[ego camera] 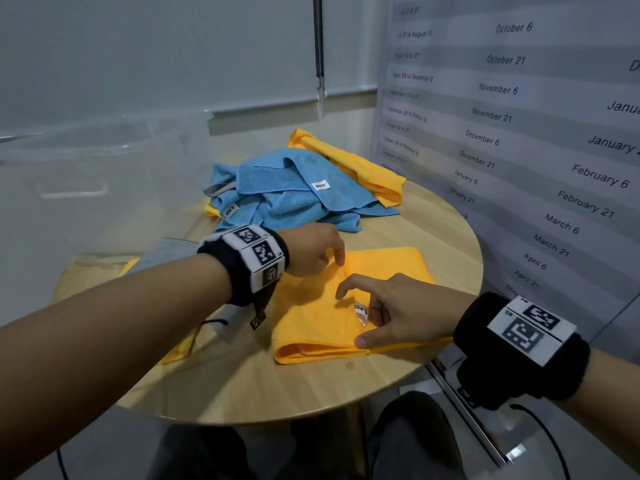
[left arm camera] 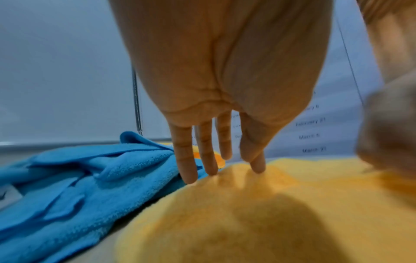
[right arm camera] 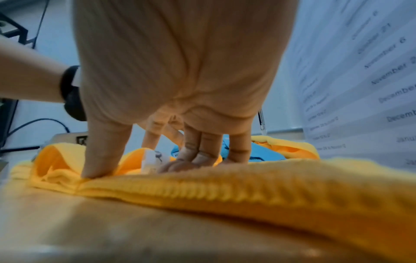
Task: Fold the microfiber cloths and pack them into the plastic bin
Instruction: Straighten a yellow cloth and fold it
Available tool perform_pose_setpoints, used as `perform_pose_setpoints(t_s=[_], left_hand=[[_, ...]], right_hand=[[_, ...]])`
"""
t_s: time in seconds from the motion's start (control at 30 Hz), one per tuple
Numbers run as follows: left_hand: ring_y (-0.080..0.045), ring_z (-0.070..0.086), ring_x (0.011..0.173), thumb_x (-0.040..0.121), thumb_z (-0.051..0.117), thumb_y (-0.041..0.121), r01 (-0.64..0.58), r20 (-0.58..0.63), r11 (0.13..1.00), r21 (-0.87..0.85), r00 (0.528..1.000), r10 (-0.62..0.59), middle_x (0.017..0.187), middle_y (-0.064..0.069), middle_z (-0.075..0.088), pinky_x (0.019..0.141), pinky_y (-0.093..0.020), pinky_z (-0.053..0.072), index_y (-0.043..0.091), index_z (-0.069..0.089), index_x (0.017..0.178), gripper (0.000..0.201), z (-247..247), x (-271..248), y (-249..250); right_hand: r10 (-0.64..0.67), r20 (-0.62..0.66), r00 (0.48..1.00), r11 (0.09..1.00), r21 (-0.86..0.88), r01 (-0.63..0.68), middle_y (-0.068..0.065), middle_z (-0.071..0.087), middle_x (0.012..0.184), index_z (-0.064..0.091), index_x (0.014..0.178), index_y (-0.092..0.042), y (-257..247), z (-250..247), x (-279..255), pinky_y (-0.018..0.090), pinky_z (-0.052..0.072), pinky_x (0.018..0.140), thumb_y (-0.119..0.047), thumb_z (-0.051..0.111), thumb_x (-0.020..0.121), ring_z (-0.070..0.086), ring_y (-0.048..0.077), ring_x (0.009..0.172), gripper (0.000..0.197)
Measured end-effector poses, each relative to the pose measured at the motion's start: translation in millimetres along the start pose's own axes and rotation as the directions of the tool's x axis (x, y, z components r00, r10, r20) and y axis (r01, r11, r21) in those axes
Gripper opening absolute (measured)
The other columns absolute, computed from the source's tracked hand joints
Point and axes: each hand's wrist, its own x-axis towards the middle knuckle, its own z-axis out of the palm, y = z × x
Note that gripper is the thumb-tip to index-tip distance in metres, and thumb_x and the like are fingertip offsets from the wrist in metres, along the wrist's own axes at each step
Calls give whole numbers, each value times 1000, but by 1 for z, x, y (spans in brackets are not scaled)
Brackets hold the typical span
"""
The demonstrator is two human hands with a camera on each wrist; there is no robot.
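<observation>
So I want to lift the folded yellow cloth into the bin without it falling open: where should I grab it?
Probably pinch the folded yellow cloth at its thick doubled fold nearest you, coming in from the front table edge. The layers join there; the right hand already presses near that edge.

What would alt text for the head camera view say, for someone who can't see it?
Two bare hands, the left hand and the right hand, press on a folded yellow cloth lying on a round wooden table. Behind them lies a heap of blue cloths and another yellow cloth.
</observation>
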Motion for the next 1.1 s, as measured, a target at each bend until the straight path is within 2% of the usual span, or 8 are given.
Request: perform_pose_setpoints(t_s=[0.1, 0.27, 0.43, 0.6, 0.7, 0.8, 1.0, 1.1], left_hand=[[-16, 47, 115, 96, 47, 16, 23, 38, 996, 90, 999, -27, 126, 2, 48, 95, -29, 40, 25, 62, 111, 23, 1, 20, -5], [-13, 46, 81, 90, 56, 15, 50, -31, 999, 12, 998, -49, 80, 12, 45, 70, -25, 36, 22, 57, 91, 8, -1, 41, -8], [-24, 56, 99, 90, 55, 3, 101, -60, 992, 81, 994, -96, 113, -8, 57, 77, -26, 41, 13, 68, 100, 19, 4, 53, -15], [-17, 51, 104, 93, 55, 25, -25, -47, 985, 173, 998, 34, 118, -2, 48, 82, -25, 40, 20, 64, 111, 21, -6, 18, 0], [-8, 52, 89, 86, 58, 49, -140, 137, 979, 150, 983, 120, 105, 6, 55, 75, -22, 43, 25, 63, 108, 32, -15, -21, 21], [-6, 50, 93, 75, 62, 63, -137, 283, 979, 151, 955, 90, 107, 11, 53, 80, -25, 48, 31, 58, 113, 49, -7, -57, 35], [-15, 52, 93, 90, 56, 37, -113, 142, 959, 260, 987, 78, 115, 4, 49, 77, -32, 48, 28, 50, 122, 34, 25, -93, 41], [-20, 49, 82, 94, 49, 22, -44, 3, 961, 271, 999, 45, 116, 0, 42, 67, -34, 46, 27, 36, 121, 30, 37, -104, 45]], right_hand=[[-38, 18, 999, 998, -47, 38, -10, 61, 85, 52, 127, -38, 3, -1, 0, 9, 33, 61, -53, 62, 83, 51, 2, 71, 48], [-14, 41, 999, 999, 45, 12, -2, 67, 86, 70, 110, -26, 8, 1, 4, 16, 38, 65, -57, 49, 88, 53, 9, 74, 43], [-4, 13, 1000, 1000, 11, 4, -18, 55, 81, 64, 120, -31, 7, 5, 5, 10, 35, 62, -47, 62, 86, 50, -1, 72, 38], [-9, -25, 1000, 998, -62, 7, -20, 42, 77, 59, 125, -35, 4, 2, 2, 8, 33, 64, -48, 61, 86, 41, -5, 74, 41], [-1, -47, 999, 998, -69, -3, -21, 41, 76, 60, 124, -36, 4, 0, 3, 6, 33, 63, -50, 62, 84, 41, -6, 72, 42], [28, -22, 999, 997, -65, -29, -24, 41, 75, 60, 124, -37, 2, -1, 5, 6, 33, 59, -51, 63, 83, 42, -8, 69, 43], [75, -15, 997, 996, -52, -75, -21, 42, 77, 60, 122, -38, 0, -2, 3, 1, 34, 64, -49, 64, 83, 43, -4, 71, 41], [94, -5, 996, 994, -59, -94, -20, 46, 82, 59, 122, -40, -1, -2, 4, 8, 34, 62, -51, 63, 83, 42, -5, 72, 40]])
